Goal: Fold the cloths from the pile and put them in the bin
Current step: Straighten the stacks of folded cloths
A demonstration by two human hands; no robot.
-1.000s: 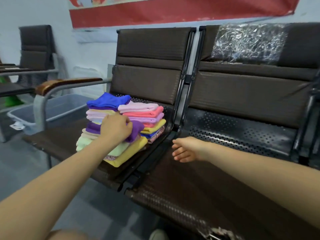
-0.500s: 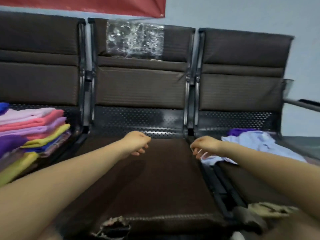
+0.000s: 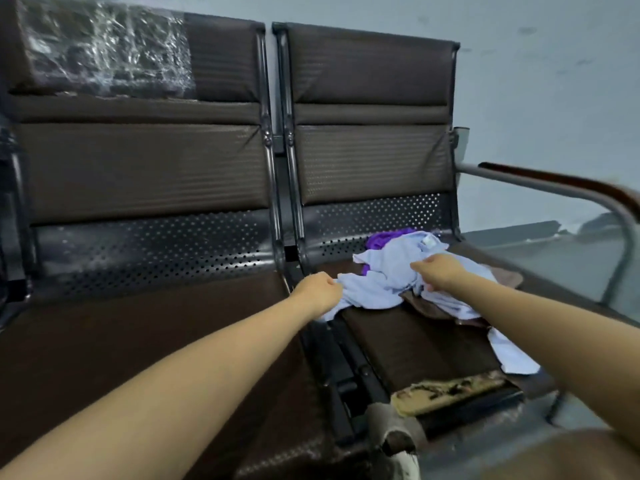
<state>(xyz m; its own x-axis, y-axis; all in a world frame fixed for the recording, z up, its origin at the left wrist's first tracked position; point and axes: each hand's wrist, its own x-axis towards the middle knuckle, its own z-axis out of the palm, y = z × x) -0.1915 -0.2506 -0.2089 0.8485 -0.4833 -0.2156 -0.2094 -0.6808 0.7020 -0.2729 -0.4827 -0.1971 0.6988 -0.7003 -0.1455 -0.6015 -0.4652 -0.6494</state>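
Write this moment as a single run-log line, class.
stage: picking up | left hand: grips light blue cloth edge | right hand: grips same cloth | purple cloth: behind, on seat

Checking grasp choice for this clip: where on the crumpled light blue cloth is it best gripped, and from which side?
Probably by its edges. The light blue cloth lies crumpled on the seat, its near-left edge trailing toward the seat gap. The left hand pinches that edge from the left; the right hand grips a raised fold from above.
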